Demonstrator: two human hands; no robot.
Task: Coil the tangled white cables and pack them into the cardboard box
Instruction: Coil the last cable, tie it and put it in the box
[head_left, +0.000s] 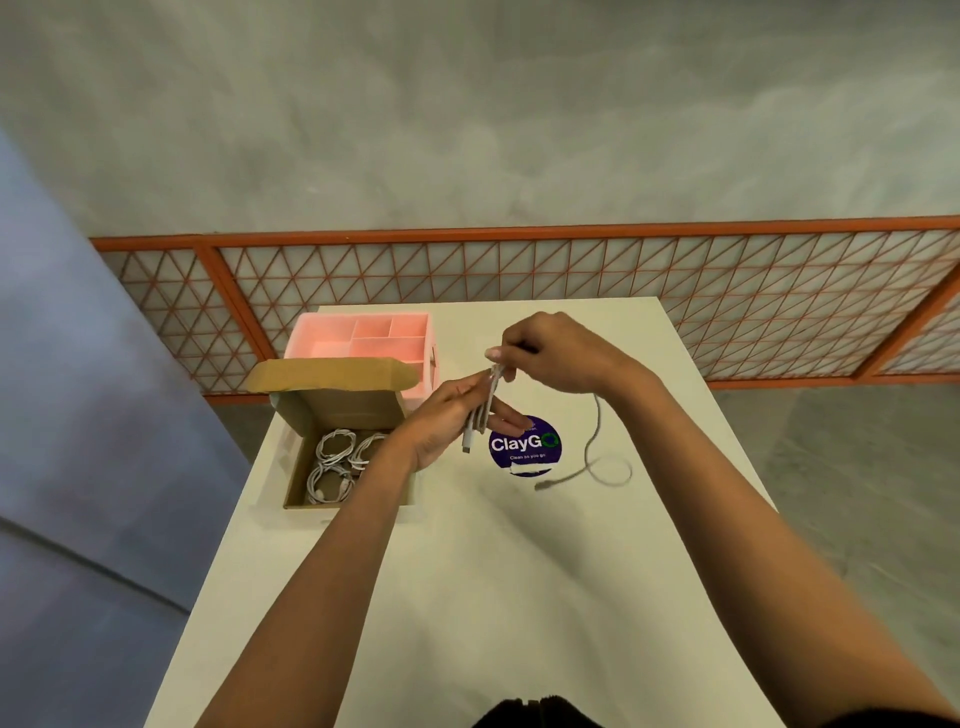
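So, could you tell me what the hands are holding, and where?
One white cable: left hand holds the folded loops, right hand pinches their top end.

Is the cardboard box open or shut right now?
Open: cardboard box has its lid folded back, coiled cables visible inside.

The widest open stretch of the white table (467, 597) lies in the lower centre, between the left forearm (337, 545) and the right forearm (727, 493). At centre left the cardboard box (297, 470) is open from above, but coiled cables (335, 449) cover its floor. Its raised lid (332, 371) walls the far side, and the left forearm crosses its right edge. A pink organiser (319, 338) stands just behind the lid. At centre, the left hand (447, 423) and right hand (558, 353) hold a folded white cable (485, 410) above the table. The cable's loose tail (587, 454) loops over the surface right of a purple sticker (524, 447).
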